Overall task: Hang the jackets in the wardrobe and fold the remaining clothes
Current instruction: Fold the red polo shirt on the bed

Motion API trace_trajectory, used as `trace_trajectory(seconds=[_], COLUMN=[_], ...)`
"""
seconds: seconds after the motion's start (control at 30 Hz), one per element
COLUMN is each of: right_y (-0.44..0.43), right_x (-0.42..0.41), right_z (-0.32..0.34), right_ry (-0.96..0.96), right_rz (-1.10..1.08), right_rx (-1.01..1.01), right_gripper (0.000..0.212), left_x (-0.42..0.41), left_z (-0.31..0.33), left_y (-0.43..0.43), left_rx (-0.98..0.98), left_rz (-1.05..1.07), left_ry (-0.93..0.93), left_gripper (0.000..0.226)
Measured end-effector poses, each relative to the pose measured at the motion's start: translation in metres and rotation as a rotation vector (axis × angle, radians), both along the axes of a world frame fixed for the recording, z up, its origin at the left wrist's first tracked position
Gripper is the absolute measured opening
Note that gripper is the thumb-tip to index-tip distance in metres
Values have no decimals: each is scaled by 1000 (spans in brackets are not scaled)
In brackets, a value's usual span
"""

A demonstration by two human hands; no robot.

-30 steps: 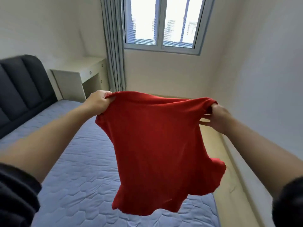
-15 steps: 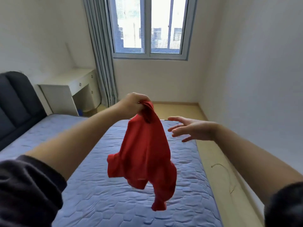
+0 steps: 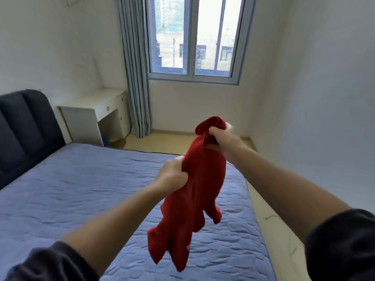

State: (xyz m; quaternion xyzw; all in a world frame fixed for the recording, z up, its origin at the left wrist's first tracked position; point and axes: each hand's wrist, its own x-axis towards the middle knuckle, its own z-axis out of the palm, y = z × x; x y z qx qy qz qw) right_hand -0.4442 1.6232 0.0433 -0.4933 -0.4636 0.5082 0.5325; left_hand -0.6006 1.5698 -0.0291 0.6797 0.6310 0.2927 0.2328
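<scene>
Both hands grip one bunched red garment above the bed: right hand clenching its top, left hand clenching mid-length.

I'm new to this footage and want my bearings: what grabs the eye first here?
The red garment stands out, bunched and dangling in mid-air at the centre, with the right hand gripping its top and the left hand gripping it lower down. Beneath it lies a blue quilted mattress, and a bright window sits in the far wall.
</scene>
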Motion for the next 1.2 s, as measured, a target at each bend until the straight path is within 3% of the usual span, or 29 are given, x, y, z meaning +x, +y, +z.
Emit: trace_trajectory(seconds=[0.03,0.1,0.17,0.2,0.27,0.3,0.33,0.4,0.5,0.6,0.77,0.87,1.0,1.03,1.1,1.2], right_y=[1,0,-4,-7,-13,-16,-19,-22,-26,-39,-62,-71,-75,-75,-73,-75], right_x=[4,18,30,34,42,47,52,61,67,70,66,65,66,70,83,103], right_z=[0,0,-3,-5,-7,-7,-7,-8,-12,-12,-21,-19,-8,-5,0,-1], right_ry=[-102,-509,-881,-997,-1160,-1214,-1268,-1375,-1386,-1138,-800,-800,-814,-868,-1086,-1719], right_rz=[-66,-172,-140,-92,-47,-44,-49,-62,36,237,457,543,520,485,449,528], right_rx=[24,160,291,324,320,296,267,202,301,434,259,252,357,411,495,551], right_gripper=[31,56,65,50,18,19,22,27,28,27,42,24,24,26,33,32], left_x=[-4,-12,-19,-22,-29,-33,-36,-42,-42,-41,-37,-37,-42,-46,-58,-80], left_z=[2,10,19,22,21,19,20,23,32,40,47,50,55,56,58,60], left_y=[4,12,14,13,12,13,13,13,13,16,11,6,1,0,-1,1], left_rx=[41,41,45,70,193,254,269,183,115,166,407,503,518,532,568,449], left_rz=[22,-18,-104,-150,-198,-220,-249,-324,-413,-409,-147,-56,-132,-183,-347,-563], left_ry=[-47,-233,-217,-66,414,587,658,582,507,426,175,-25,-221,-175,89,669], left_gripper=[25,23,22,35,46,41,34,18,9,12,27,23,16,14,3,14])
